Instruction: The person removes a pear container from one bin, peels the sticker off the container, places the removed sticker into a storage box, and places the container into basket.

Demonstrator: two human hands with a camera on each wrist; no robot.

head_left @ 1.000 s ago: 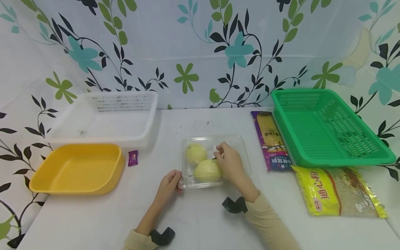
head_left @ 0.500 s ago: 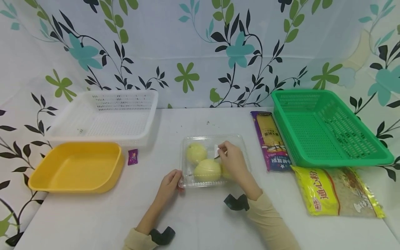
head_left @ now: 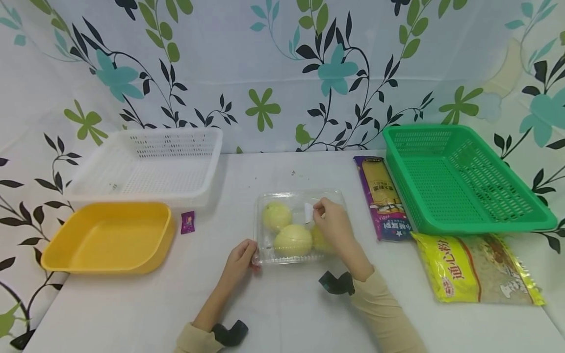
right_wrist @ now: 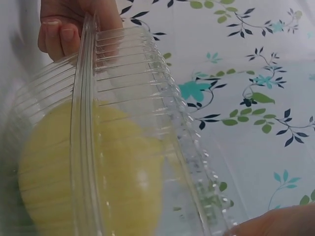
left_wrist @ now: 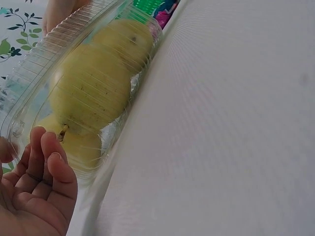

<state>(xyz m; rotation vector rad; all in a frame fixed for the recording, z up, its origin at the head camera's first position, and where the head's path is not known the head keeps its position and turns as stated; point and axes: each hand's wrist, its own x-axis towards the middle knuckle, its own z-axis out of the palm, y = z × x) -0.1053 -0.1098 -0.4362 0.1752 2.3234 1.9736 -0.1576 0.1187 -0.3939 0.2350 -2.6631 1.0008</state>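
Observation:
A clear plastic clamshell box point(head_left: 287, 196) lies on the table with several yellow-green pears inside; one pear point(head_left: 293, 240) is at its front. My left hand point(head_left: 240, 257) grips the box's front left corner, thumb and fingers either side of the rim, as the right wrist view shows. On top of the lid is a small white label point(head_left: 308, 214). The fingertips of my right hand point(head_left: 334, 226) pinch at the label's right edge, with the thumb and forefinger together. In the left wrist view, a pear point(left_wrist: 91, 88) shows through the ribbed plastic.
At left stand a white basket point(head_left: 207, 193) and a yellow tray point(head_left: 110, 235), with a small purple packet point(head_left: 187, 222) beside them. At right are a green basket point(head_left: 485, 228), a purple pasta packet point(head_left: 383, 198) and a yellow bag point(head_left: 481, 269). A patterned cloth hangs behind.
My right hand has drawn slightly to the right across the lid, and more of the white label shows. The left hand and the box have stayed in place.

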